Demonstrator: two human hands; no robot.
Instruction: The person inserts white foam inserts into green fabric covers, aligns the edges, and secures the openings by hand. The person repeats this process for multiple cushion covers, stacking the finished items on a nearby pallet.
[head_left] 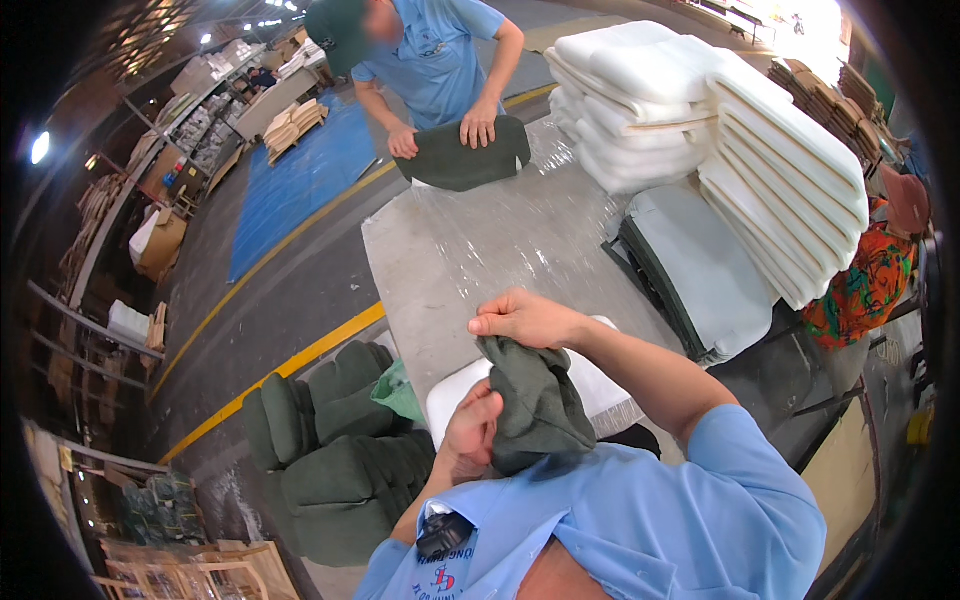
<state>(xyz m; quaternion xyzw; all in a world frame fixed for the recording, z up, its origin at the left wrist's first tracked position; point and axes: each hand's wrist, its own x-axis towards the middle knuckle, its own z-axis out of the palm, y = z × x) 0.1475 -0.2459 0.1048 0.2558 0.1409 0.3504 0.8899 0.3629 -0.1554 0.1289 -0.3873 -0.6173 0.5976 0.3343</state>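
A dark green fabric cover [540,400] hangs crumpled in front of my chest, over the near end of the table. My right hand [525,318] pinches its upper edge, the thumb pointing left. Lower down, my left hand [475,428] has its fingers curled at the left edge of the same cover; the cloth partly hides the grip. Beneath both hands lies a white foam pad [602,385] on the plastic-covered table [430,260]. Across the table a co-worker in a blue shirt [435,60] rests both hands on a dark green cushion [465,155].
Folded white pads [640,90] are stacked high at the far right of the table. Nearer are grey-white panels with dark green edges [700,270]. Filled green cushions [345,485] are piled at my left, next to a light green bag [397,390]. A blue sheet [300,185] covers floor beyond.
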